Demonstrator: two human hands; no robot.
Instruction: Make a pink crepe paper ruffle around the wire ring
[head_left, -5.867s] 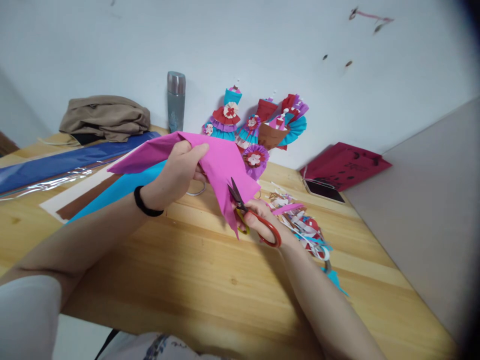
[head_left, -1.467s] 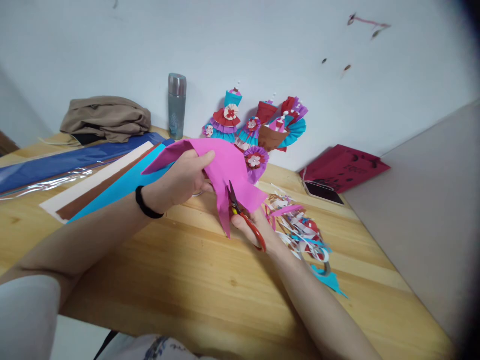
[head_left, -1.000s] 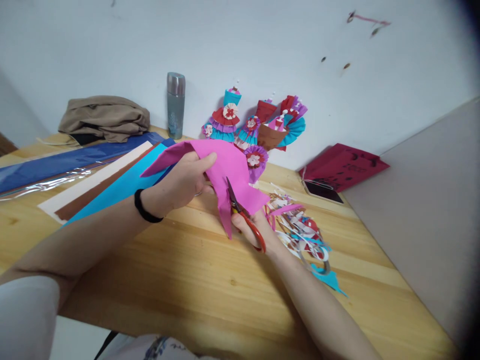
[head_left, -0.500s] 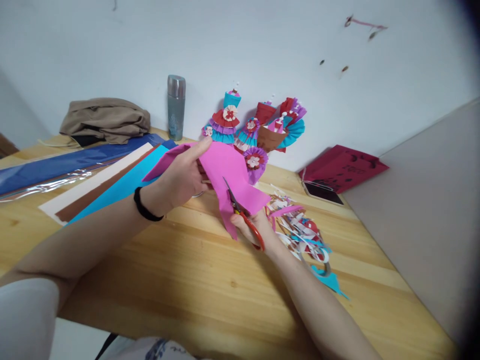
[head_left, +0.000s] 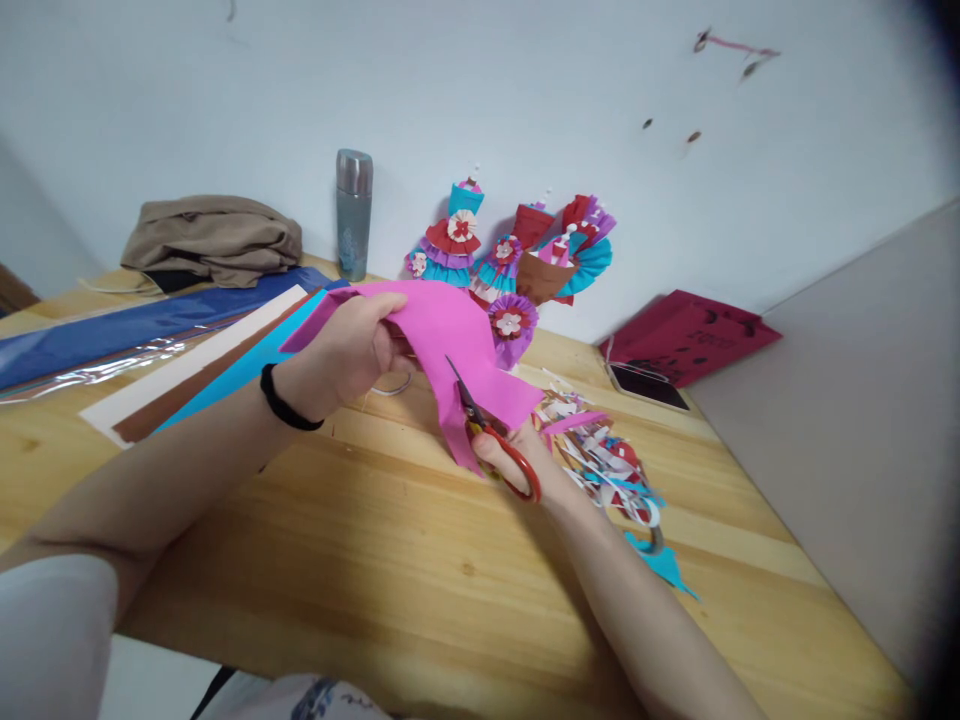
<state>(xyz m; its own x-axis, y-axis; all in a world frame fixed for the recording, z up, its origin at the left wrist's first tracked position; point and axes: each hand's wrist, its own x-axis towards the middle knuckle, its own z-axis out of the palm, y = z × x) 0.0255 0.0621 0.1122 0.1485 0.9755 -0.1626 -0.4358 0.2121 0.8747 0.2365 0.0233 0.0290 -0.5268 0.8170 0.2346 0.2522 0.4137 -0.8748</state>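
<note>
A large pink sheet [head_left: 450, 325] hangs curved over the middle of the wooden table. My left hand [head_left: 352, 350], with a black band at the wrist, pinches its left part between thumb and fingers. In my right hand [head_left: 514, 455] are scissors [head_left: 517, 468] with red handles, and their blades lie at a slit in the sheet's lower part. A narrow pink flap hangs left of the blades. Some fingers of my right hand are hidden behind the sheet.
Decorated paper dresses [head_left: 461, 235] stand behind the sheet by the wall, with a flask [head_left: 353, 215] to their left. Coloured sheets [head_left: 202, 370] and a brown cloth [head_left: 214, 238] lie at left. Paper scraps [head_left: 607, 465], a phone [head_left: 649, 387] and a red bag [head_left: 690, 335] are at right.
My left hand has shifted slightly left and down along the sheet. The scissors and my right hand have moved slightly right, and the hanging flap has swung a little.
</note>
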